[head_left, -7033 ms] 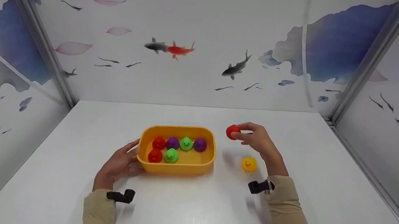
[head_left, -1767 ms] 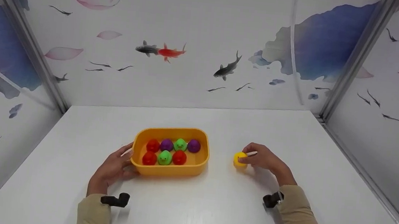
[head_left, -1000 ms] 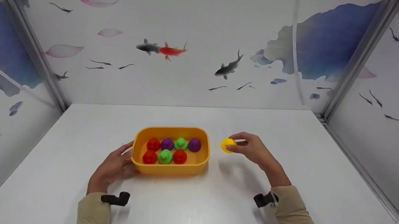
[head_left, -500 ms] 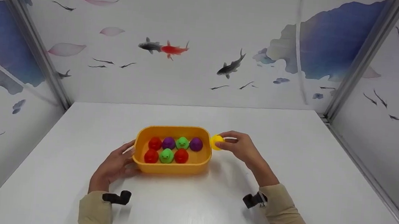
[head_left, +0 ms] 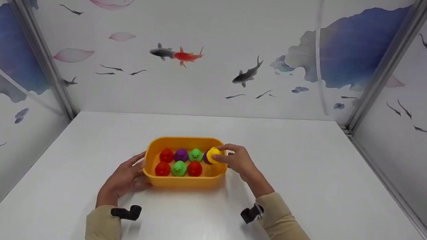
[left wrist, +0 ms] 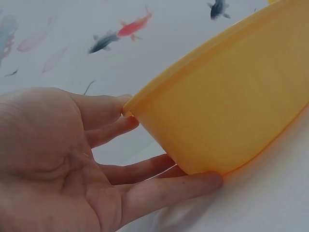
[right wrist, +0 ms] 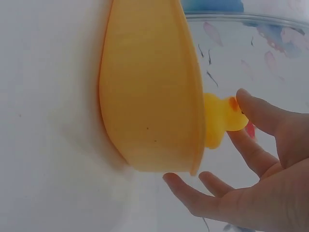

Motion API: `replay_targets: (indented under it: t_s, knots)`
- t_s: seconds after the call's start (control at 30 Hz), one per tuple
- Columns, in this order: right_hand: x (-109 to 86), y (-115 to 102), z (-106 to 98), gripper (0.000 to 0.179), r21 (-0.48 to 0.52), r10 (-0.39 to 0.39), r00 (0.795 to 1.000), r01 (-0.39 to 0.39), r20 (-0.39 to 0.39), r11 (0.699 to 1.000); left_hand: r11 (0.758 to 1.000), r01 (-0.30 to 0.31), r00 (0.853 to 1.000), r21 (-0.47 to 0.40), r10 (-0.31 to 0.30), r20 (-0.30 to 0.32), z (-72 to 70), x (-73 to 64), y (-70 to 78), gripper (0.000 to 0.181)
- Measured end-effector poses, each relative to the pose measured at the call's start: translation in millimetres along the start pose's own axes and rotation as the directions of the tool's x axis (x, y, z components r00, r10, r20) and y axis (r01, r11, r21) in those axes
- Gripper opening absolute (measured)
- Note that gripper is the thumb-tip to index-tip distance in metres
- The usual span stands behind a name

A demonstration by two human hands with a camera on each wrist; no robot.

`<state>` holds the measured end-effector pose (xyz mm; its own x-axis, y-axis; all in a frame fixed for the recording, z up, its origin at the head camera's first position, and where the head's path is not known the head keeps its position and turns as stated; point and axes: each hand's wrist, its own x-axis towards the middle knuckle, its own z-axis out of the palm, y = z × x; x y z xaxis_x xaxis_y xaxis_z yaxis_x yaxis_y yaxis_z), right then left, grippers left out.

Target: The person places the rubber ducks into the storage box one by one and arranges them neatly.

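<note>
A yellow rubber duck [head_left: 214,155] is pinched between the thumb and fingers of my right hand [head_left: 237,161], over the right end of the yellow plastic bin [head_left: 188,182]. In the right wrist view the rubber duck [right wrist: 216,121] shows just above the rim, the lower fingers spread apart from it. My left hand [head_left: 125,178] rests against the bin's left end. From the left wrist, its nearly straight fingers [left wrist: 169,193] touch the wall and bottom edge. Inside the bin sit red ducks [head_left: 195,168], green ducks [head_left: 179,168] and purple ducks [head_left: 181,155], one purple partly hidden.
The bin stands on a white table [head_left: 189,218]. Behind it rises a white wall panel [head_left: 208,92] painted with fish and petals, with side panels left and right. Each sleeve carries a black wrist camera [head_left: 127,212].
Earlier a red duck was put into the bin. My right hand then picked the yellow duck off the table and carried it left over the rim. The left hand stays at the bin.
</note>
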<state>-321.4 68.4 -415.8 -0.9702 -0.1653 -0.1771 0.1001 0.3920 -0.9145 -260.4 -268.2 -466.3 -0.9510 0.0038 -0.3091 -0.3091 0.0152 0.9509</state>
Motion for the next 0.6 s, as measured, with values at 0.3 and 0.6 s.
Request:
replay_targets:
  t_s: [0.3, 0.6]
  knots:
    - [1.9, 7.6, 16.1, 0.038, 0.013, 0.043, 0.999, -0.043, -0.009, 0.999, 1.000, 0.013, 1.000, -0.016, -0.013, -0.005, -0.3, -0.2, -0.1, 0.058]
    - [2.5, 15.3, 22.2, 0.036, -0.058, 0.061, 0.997, -0.059, 0.042, 0.997, 1.000, 0.016, 1.000, -0.005, -0.016, -0.027, 1.2, 1.3, -2.2, 0.058]
